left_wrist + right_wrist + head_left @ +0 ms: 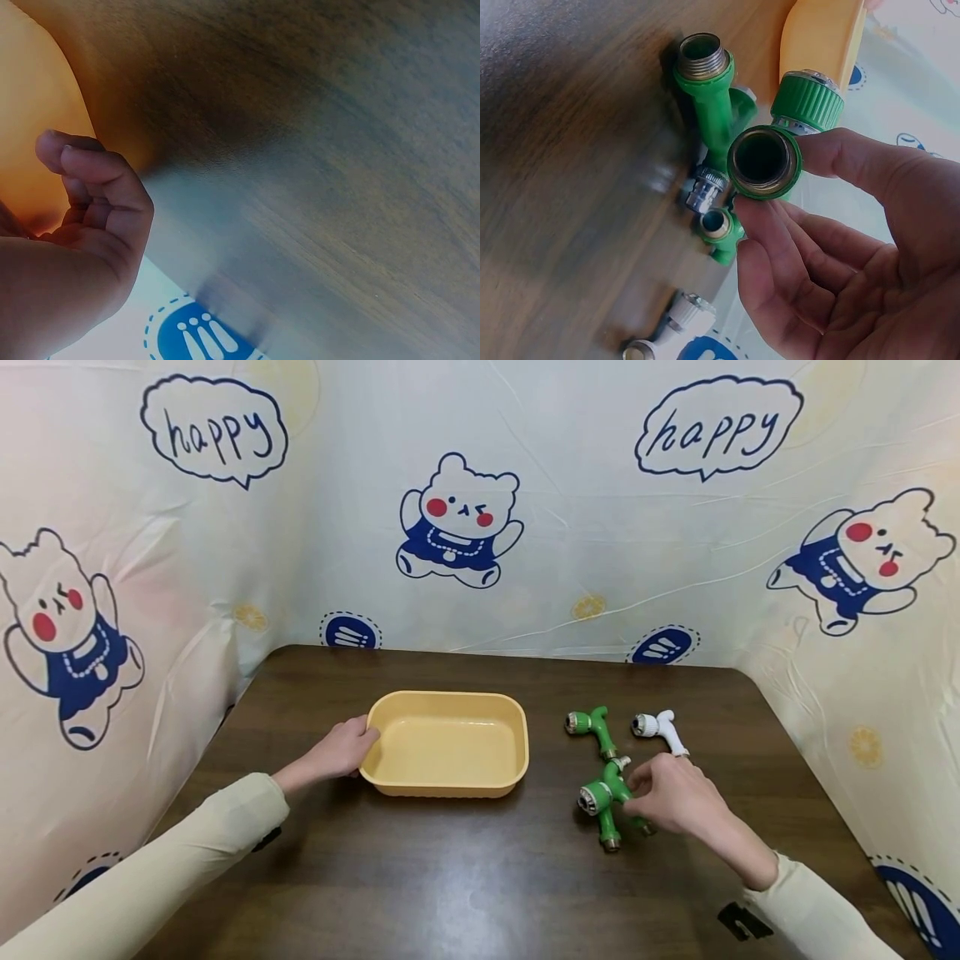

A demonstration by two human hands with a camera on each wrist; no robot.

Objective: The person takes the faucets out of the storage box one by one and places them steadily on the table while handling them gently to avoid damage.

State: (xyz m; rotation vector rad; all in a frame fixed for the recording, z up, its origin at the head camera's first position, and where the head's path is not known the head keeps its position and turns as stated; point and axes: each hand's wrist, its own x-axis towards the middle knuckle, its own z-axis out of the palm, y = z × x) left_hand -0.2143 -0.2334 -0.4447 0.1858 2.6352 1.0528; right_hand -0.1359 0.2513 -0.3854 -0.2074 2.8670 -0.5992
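Observation:
A yellow plastic basin (pixel 442 790) stands on the table, and my left hand (pixel 347 748) grips its left rim. In the left wrist view the hand's fingers (pixel 94 161) are bent beside the basin wall (pixel 37 82). My right hand (pixel 675 793) pinches a green faucet (pixel 808 103) between thumb and fingertips, its threaded end facing the right wrist camera. Beneath it on the table lies another green faucet (pixel 714 120), partly covered by the held one in the head view. A third green faucet (pixel 598 727) lies farther back, with a white faucet (pixel 660 727) to its right.
The brown wooden table (pixel 450 877) has a printed cloth (pixel 570 527) hanging behind it and at both sides. A black piece (pixel 742 922) shows by the right sleeve (pixel 810 902), and the left sleeve (pixel 187 843) crosses the table's left edge.

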